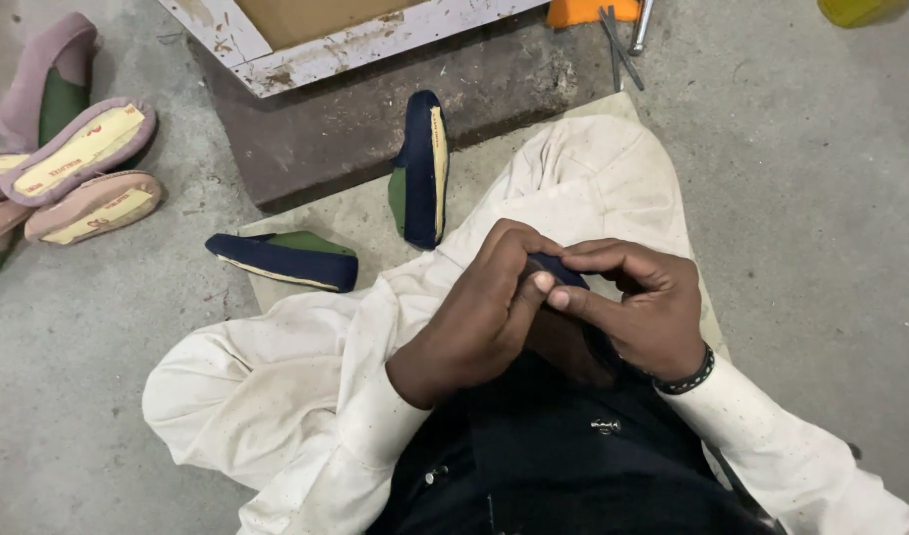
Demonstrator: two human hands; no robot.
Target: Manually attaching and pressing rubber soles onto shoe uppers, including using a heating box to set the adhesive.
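Both hands meet over my lap: my left hand [484, 307] and right hand [638, 302] pinch a navy shoe piece [557, 267] between closed fingertips. Two navy-green slippers [420, 168] lie on the mat [365, 213] ahead. Pink slippers [83, 149] with yellow printed insole labels sit far left.

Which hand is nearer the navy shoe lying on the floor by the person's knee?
Left. The left hand is closer to the navy shoe; the right hand is farther off.
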